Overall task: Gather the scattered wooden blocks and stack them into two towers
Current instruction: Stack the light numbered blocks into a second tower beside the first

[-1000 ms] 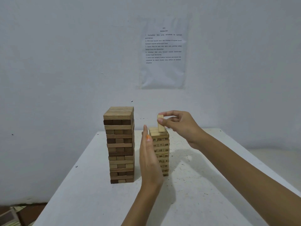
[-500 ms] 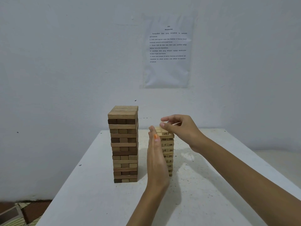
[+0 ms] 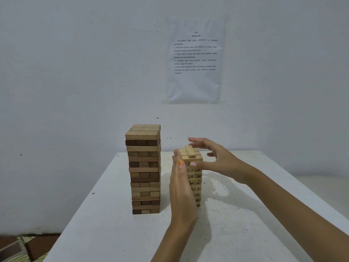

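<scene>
Head-worn camera looks forward and down, close over the table [image 3: 113, 233].

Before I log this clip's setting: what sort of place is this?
Probably a bare room set up for the task: a plain white table against a blank white wall, with a printed instruction sheet taped up.

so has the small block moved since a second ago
Yes. The block has gone down from above the numbered tower onto its top; the right hand is open.
</scene>
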